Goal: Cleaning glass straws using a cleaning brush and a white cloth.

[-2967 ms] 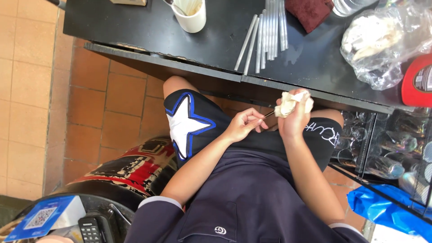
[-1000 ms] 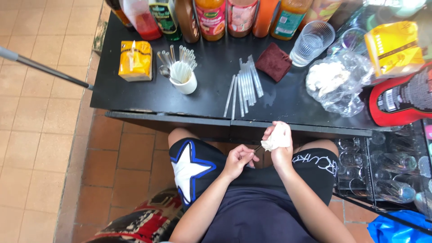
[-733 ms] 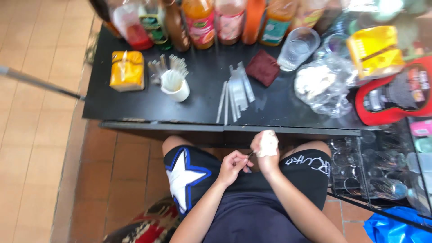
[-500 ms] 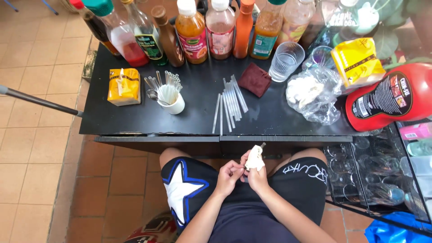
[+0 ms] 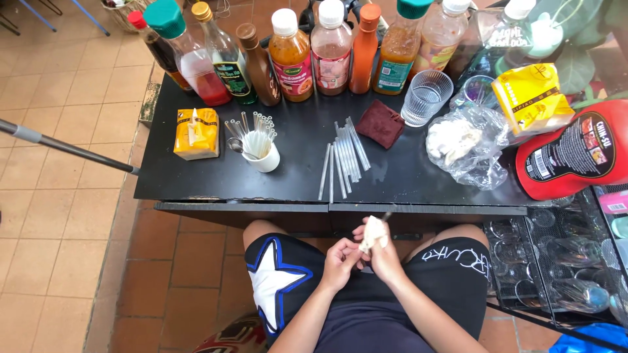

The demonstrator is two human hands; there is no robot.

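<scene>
I sit at a black table (image 5: pixel 196 186) with both hands over my lap, just below its front edge. My right hand (image 5: pixel 383 252) holds a crumpled white cloth (image 5: pixel 373 234) wrapped about a thin stick whose tip pokes out at the top. My left hand (image 5: pixel 340 261) has its fingers curled and touches the lower part of the cloth. On the table right above the hands lies a loose row of several clear straws (image 5: pixel 343 160).
A white cup of straws and spoons (image 5: pixel 261 153) and an orange carton (image 5: pixel 196 134) stand left. Sauce bottles (image 5: pixel 291 55) line the back edge, with a glass (image 5: pixel 425 98), dark red cloth (image 5: pixel 381 123), plastic bag (image 5: pixel 468 147) and red container (image 5: pixel 575 160) right. A rack of glasses (image 5: pixel 556 261) sits lower right.
The view has tilted up over the table, bringing the bottles into sight. My hands have drawn together, and the left hand now touches the white cloth held by the right.
</scene>
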